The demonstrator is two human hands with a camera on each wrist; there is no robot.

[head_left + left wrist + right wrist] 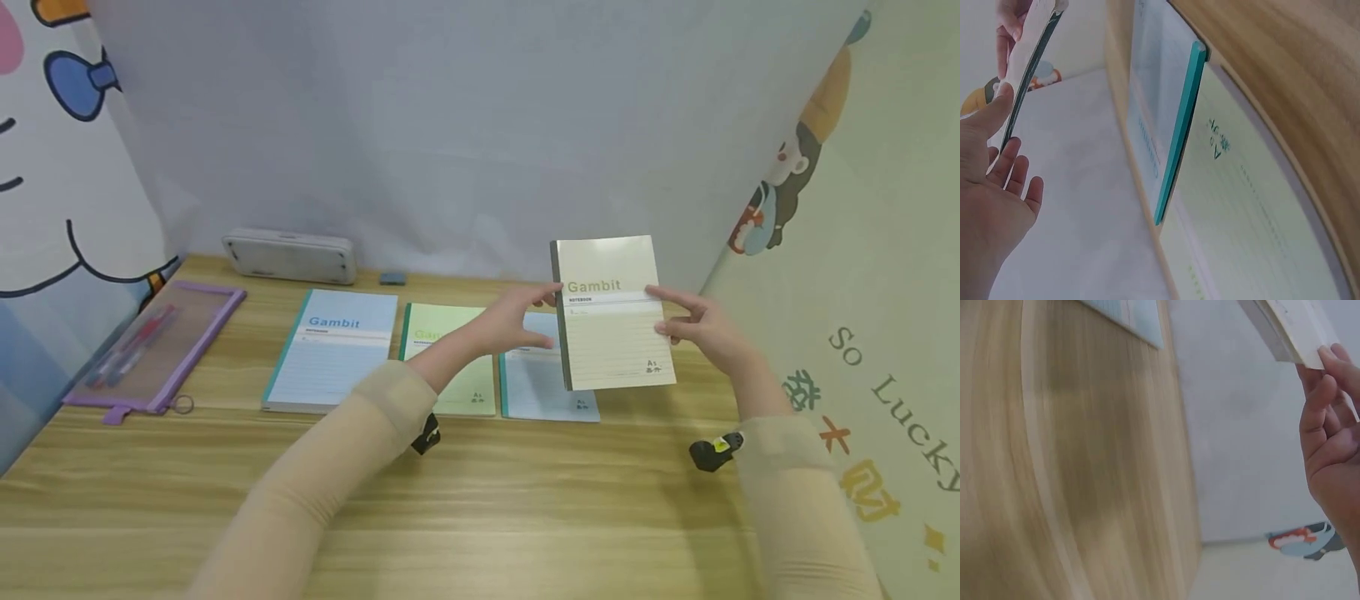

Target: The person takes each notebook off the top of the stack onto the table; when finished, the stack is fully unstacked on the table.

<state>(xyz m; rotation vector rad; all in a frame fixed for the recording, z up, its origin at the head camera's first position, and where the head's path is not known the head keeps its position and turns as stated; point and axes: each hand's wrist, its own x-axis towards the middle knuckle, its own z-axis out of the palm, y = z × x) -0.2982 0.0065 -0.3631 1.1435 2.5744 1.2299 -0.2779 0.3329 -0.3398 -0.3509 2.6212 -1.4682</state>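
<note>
Above the desk, both hands hold up a cream Gambit notebook (617,342) with a dark spine. My left hand (517,319) is at the spine edge, an index fingertip over it. In the left wrist view, thumb and fingers of that hand (991,169) meet this edge. The right hand (708,333) pinches the opposite edge; its grip (1335,419) shows in the right wrist view. Under the raised notebook, a blue notebook (536,383) is partly hidden. Beside it lie a green notebook (457,400) and another blue notebook (333,358).
A mesh pouch (161,342) with purple trim and pens inside lies at the desk's left. Behind it stand a white case (288,257) and a small blue-grey block (392,278). Pale fabric (420,142) hangs along the back; a printed wall (847,292) closes the right side.
</note>
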